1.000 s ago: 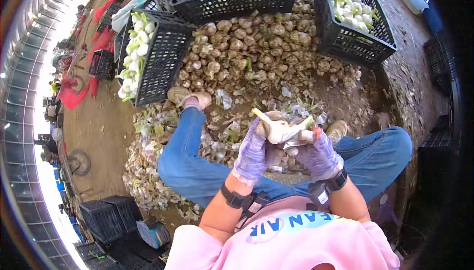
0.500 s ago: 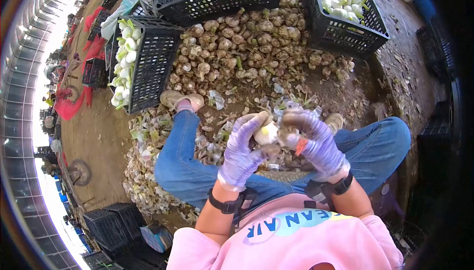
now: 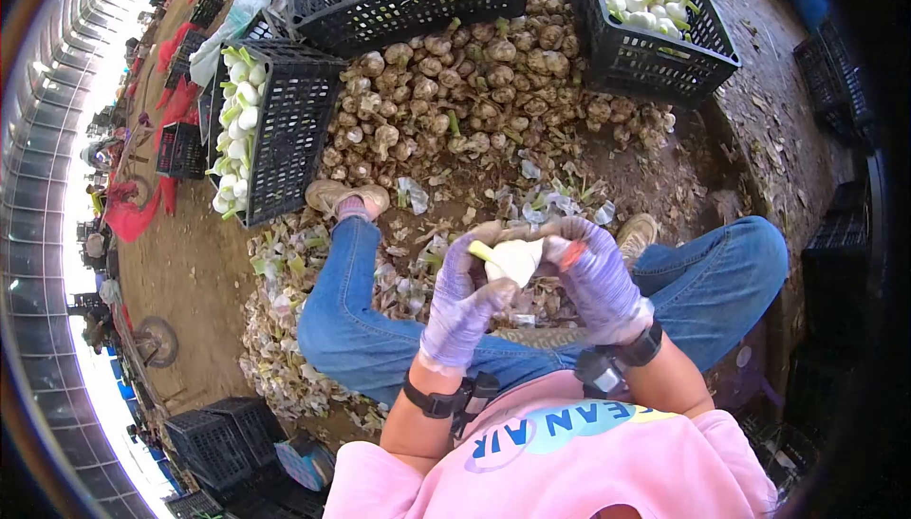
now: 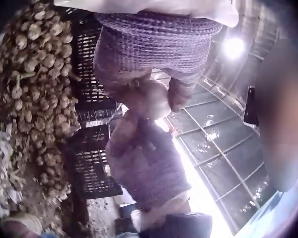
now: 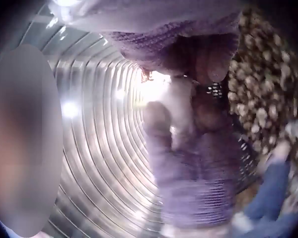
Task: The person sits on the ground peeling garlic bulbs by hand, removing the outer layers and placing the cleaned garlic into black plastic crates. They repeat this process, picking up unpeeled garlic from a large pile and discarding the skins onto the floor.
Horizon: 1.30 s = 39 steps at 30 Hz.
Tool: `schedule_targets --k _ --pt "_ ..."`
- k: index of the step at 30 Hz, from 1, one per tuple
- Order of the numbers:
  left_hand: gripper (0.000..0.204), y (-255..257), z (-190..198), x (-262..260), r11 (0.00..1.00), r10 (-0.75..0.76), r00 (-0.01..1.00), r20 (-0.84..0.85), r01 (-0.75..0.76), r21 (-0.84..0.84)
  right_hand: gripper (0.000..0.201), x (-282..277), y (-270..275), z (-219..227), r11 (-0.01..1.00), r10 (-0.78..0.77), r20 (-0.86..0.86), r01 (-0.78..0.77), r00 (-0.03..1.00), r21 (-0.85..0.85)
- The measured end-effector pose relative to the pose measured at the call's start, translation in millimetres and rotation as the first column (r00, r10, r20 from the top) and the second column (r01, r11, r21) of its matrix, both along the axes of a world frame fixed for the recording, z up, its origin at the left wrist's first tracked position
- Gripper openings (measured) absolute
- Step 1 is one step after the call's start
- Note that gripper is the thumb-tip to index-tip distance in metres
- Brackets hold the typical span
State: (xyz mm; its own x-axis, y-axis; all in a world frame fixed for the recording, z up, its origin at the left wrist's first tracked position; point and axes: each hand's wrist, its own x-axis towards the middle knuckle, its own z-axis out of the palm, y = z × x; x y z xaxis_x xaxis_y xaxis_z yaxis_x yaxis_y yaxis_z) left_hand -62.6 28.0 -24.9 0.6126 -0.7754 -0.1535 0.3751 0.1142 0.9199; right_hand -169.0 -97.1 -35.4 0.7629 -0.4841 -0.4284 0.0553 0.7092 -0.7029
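Observation:
A peeled white garlic bulb point(image 3: 515, 261) with a short green-yellow stem is held up in front of the body, over the peelings. My left hand point(image 3: 457, 299), in a purple knit glove with dirty fingertips, grips it between thumb and fingers from the left. From the other side my gloved right hand point(image 3: 598, 282), with an orange-red band at the thumb, pinches the bulb's right end with curled fingers. Both wrist views show the bulb point(image 4: 155, 99) between the two gloves, its surface blurred and partly covered by fingers.
Unpeeled garlic bulbs point(image 3: 446, 92) lie heaped ahead. Black crates with peeled garlic stand at the left point(image 3: 289, 130), the back point(image 3: 418, 11) and the right point(image 3: 655, 59). Skins and peelings point(image 3: 285, 348) cover the ground around the legs. Stacked black crates point(image 3: 223, 438) stand at the lower left.
My right hand came away from the garlic bulb half a second ago and is back against it now. The left hand has kept hold and turned the bulb, its stem now pointing left.

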Motion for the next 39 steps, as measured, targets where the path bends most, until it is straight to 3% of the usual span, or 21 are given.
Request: schedule_targets --k 2,4,6,8,9,10,12,14,15,19,20,22,24,27,28,31,32,34,36,38,39 --pt "0.071 0 1 3 0.995 -0.076 0.974 -0.213 0.06 -0.08 0.018 -1 -1 4 0.994 -0.017 0.065 0.01 0.998 0.113" --pt "0.065 3 -12 5 0.995 -0.075 0.976 -0.204 0.06 -0.08 0.017 -3 0 6 0.998 -0.06 0.08 0.061 0.995 -0.016" --pt "0.055 5 -17 8 0.998 0.014 0.996 0.088 -0.019 0.062 0.018 -3 5 2 0.992 -0.065 0.192 0.085 0.979 -0.095" --pt "0.045 6 -20 9 0.991 0.113 0.993 -0.018 -0.112 0.069 0.018 -5 9 -4 0.967 0.017 0.18 0.03 0.984 -0.253" --pt "0.042 10 -24 13 0.987 0.136 0.981 -0.139 -0.123 0.1 0.017 -6 8 6 0.998 -0.055 0.236 0.046 0.97 0.045" --pt "0.039 12 -26 17 0.983 0.158 0.954 -0.257 -0.128 0.131 0.017 -4 4 6 0.998 -0.055 0.236 0.045 0.97 0.047" --pt "0.06 13 -23 15 0.982 0.105 0.98 -0.169 -0.076 0.173 0.014 0 -8 8 0.961 -0.253 0.249 0.212 0.935 0.179" --pt "0.088 5 -12 10 0.989 0.08 0.942 -0.325 -0.035 0.143 0.012 2 -5 15 0.972 -0.232 0.216 0.218 0.949 0.086" --pt "0.106 4 -5 11 0.981 0.012 0.948 -0.318 0.051 0.189 0.011 2 1 13 0.977 -0.155 0.258 0.187 0.954 -0.106" --pt "0.103 -5 -10 13 0.974 -0.165 0.953 -0.254 0.198 0.109 0.007 0 1 7 0.72 0.259 0.249 -0.014 0.933 -0.694" --pt "0.103 -7 -15 11 0.975 -0.159 0.954 -0.255 0.193 0.113 0.007 0 2 14 0.631 0.343 0.208 -0.061 0.916 -0.773" --pt "0.097 -12 -24 8 0.99 -0.019 0.796 -0.605 0.1 0.1 0.007 3 6 16 0.648 0.426 0.238 -0.111 0.873 -0.753" --pt "0.084 -12 -33 13 0.988 -0.108 0.708 -0.697 0.152 0.001 0.008 2 7 14 0.655 0.5 0.266 -0.158 0.824 -0.739" --pt "0.06 -9 -33 15 0.978 -0.165 0.838 -0.521 0.207 0.024 0.011 -3 16 11 0.951 0.293 0.435 -0.214 0.851 -0.223" --pt "0.06 -10 -37 16 0.979 -0.162 0.837 -0.523 0.204 0.023 0.011 -4 13 7 0.951 0.296 0.433 -0.217 0.851 -0.222" --pt "0.051 -13 -39 21 0.996 0.085 0.814 -0.574 -0.093 0.016 0.021 3 -7 6 0.984 -0.157 0.522 0.089 0.838 0.154" --pt "0.051 -12 -36 27 0.995 0.075 0.833 -0.548 -0.1 -0.016 0.023 0 -17 10 0.893 -0.352 0.436 0.158 0.828 0.421" --pt "0.05 -10 -48 31 0.976 0.139 0.802 -0.581 -0.211 -0.058 0.025 -7 -33 -12 0.9 -0.434 0.295 0.397 0.852 0.179" --pt "0.051 -14 -49 31 0.97 0.173 0.803 -0.571 -0.239 -0.041 0.028 -2 -35 -4 0.945 -0.327 0.215 0.319 0.92 0.069" --pt "0.052 -14 -51 31 0.964 0.204 0.803 -0.56 -0.264 -0.028 0.029 -3 -24 -16 0.879 0.11 0.037 -0.08 0.993 -0.47" --pt "0.052 -14 -55 33 0.969 0.208 0.81 -0.549 -0.246 0.004 0.029 0 -19 -4 0.844 0.177 -0.169 -0.238 0.97 -0.48"
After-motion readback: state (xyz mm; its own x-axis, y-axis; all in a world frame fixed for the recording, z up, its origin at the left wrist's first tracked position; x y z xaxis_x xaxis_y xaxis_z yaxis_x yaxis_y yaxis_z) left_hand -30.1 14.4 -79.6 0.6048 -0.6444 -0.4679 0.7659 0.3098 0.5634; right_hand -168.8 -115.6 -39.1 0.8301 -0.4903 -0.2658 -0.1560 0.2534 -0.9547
